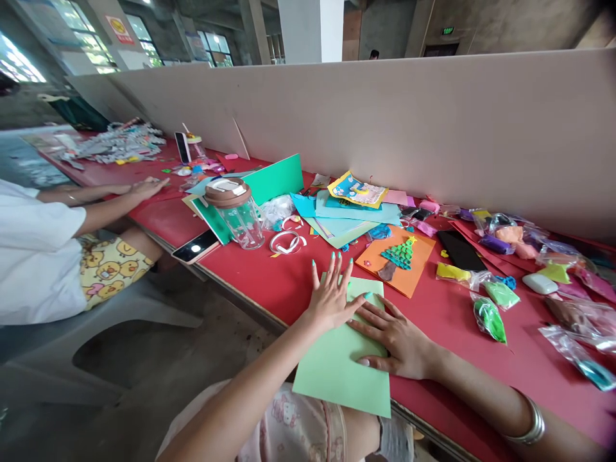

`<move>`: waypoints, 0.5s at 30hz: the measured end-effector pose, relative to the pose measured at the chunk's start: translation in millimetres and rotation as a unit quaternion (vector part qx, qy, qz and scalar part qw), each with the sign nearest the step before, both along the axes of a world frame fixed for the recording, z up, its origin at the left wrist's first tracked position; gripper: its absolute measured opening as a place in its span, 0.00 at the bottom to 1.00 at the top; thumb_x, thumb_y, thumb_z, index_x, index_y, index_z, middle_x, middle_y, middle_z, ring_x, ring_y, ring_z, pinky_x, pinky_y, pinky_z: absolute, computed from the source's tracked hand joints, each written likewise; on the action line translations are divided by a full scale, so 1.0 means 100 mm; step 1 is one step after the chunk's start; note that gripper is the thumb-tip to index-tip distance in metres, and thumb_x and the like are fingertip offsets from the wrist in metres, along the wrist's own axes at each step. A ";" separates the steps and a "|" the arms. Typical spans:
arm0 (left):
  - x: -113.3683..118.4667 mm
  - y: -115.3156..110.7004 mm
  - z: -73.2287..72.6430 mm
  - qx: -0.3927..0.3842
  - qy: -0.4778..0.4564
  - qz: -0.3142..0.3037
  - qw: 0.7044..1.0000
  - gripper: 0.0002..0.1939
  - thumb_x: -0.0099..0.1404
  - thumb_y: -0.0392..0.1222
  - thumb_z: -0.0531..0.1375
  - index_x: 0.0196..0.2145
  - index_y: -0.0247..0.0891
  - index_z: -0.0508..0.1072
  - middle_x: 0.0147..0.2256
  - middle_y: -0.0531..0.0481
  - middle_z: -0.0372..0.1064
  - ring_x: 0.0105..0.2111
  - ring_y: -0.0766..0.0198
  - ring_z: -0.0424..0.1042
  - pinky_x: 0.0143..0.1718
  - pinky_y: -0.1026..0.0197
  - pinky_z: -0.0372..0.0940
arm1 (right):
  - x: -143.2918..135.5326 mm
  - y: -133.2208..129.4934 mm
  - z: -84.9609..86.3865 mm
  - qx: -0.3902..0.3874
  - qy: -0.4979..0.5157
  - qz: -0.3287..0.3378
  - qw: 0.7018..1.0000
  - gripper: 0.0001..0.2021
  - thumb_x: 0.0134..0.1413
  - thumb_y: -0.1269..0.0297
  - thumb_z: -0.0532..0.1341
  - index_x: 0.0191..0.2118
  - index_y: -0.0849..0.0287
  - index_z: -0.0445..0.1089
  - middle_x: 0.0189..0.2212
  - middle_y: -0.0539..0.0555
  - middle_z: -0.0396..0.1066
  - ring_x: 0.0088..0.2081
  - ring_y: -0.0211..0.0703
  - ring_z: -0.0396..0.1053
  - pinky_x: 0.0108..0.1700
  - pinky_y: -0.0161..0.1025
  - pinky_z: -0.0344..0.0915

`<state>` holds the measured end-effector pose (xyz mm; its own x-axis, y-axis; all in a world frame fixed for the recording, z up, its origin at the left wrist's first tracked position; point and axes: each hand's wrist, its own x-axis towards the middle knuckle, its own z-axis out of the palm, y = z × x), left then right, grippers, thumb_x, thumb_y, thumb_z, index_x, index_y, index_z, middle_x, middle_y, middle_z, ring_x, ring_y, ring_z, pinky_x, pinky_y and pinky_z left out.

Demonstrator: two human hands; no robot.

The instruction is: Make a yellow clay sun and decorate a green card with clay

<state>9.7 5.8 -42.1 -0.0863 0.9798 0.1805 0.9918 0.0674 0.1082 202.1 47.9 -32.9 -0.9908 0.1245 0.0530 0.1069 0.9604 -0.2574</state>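
Note:
A light green sheet of paper (344, 369) lies at the table's front edge, its lower end jutting out over my lap. My left hand (334, 298) rests on the upper left part of the sheet, fingers spread, holding nothing. Flat on the sheet's right side is my right hand (397, 340), its fingers apart, with the fingertips close to my left thumb. Just beyond the sheet lies an orange card (418, 256) bearing a green clay tree (399, 254).
Left of my hands stand a lidded plastic cup (243, 221) and a phone (196, 248). Coloured papers (344, 224) lie behind. Clay packets (489, 317) and a black phone (461, 250) are on the right. Another person (38, 250) sits at the left, hands on the table.

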 end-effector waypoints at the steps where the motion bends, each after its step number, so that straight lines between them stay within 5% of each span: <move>1: -0.04 0.01 0.00 0.000 0.000 0.016 1.000 0.41 0.63 0.65 0.39 0.65 0.35 0.37 0.65 0.37 0.32 0.64 0.48 0.30 0.57 0.30 0.28 | 0.00 0.00 0.00 -0.002 -0.001 -0.001 1.000 0.34 0.58 0.45 0.50 0.65 0.52 0.41 0.65 0.57 0.38 0.65 0.52 0.37 0.64 0.57 0.32; 9: -0.31 0.10 0.01 -0.031 -0.022 0.067 0.997 0.42 0.63 0.66 0.37 0.64 0.34 0.37 0.65 0.37 0.32 0.65 0.50 0.29 0.57 0.30 0.28 | -0.02 -0.01 0.03 -0.021 -0.027 -0.010 0.999 0.33 0.58 0.44 0.48 0.65 0.51 0.42 0.65 0.53 0.33 0.65 0.51 0.32 0.63 0.57 0.35; 15: -0.29 0.08 0.04 -0.041 -0.035 0.068 0.996 0.43 0.62 0.67 0.36 0.64 0.34 0.36 0.65 0.37 0.30 0.64 0.50 0.27 0.57 0.31 0.27 | -0.01 -0.01 0.00 -0.024 -0.015 -0.010 1.000 0.33 0.58 0.44 0.49 0.65 0.50 0.42 0.65 0.52 0.33 0.65 0.50 0.33 0.64 0.55 0.34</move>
